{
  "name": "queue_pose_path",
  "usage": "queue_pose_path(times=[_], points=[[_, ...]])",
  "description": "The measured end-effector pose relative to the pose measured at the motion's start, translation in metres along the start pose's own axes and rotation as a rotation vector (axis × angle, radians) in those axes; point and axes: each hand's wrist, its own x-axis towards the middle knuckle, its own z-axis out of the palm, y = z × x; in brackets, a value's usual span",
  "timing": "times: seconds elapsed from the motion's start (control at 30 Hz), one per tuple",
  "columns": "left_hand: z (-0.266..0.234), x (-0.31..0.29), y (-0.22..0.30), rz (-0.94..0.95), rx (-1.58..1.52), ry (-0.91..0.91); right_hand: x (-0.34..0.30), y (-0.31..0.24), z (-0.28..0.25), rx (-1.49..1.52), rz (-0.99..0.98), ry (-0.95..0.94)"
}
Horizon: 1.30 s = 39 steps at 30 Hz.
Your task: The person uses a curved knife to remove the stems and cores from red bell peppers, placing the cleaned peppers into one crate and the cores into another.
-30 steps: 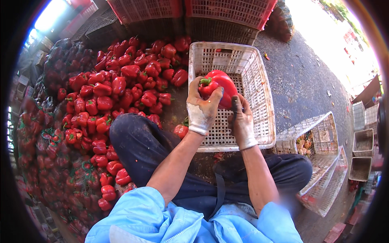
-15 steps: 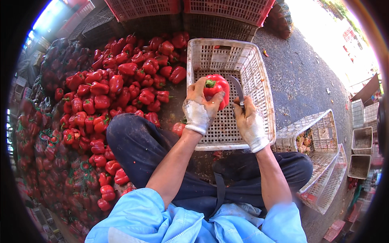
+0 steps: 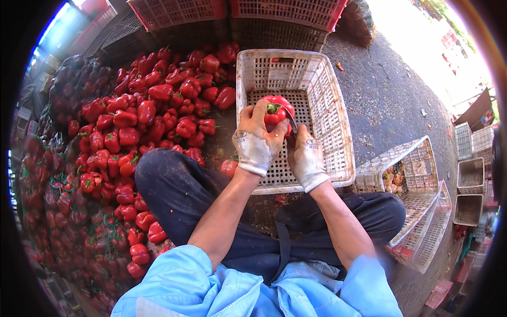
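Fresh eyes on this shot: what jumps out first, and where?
The heap of red peppers, filling the left side beyond the left knee. Then, at centre over the white crate, the left hand gripping a red pepper, with the right hand holding a curved knife up against it.

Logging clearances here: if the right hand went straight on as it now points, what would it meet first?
Probably the red bell pepper in the left hand; the knife in the right hand seems against it, though depth is unclear.
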Motion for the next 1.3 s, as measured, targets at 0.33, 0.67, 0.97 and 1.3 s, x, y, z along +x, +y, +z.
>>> queue_pose_path(times=[0.33, 0.67, 0.97, 1.3], points=[[-0.012, 0.045, -0.019, -0.426, -1.013, 0.181, -0.046, 0.03, -0.006, -0.106, 0.112, -0.139], [-0.016, 0.017, 0.002, -0.314, -0.641, -0.258, 0.047, -0.007, -0.067, 0.667, 0.033, -0.279], [-0.022, 0.012, 0.004, -0.288, -0.783, -0.364, 0.053, -0.009, -0.094, 0.893, 0.472, -0.427], [-0.018, 0.006, -0.008, -0.479, -1.497, -0.347, 0.051, 0.065, -0.078, 1.667, 0.764, -0.408]])
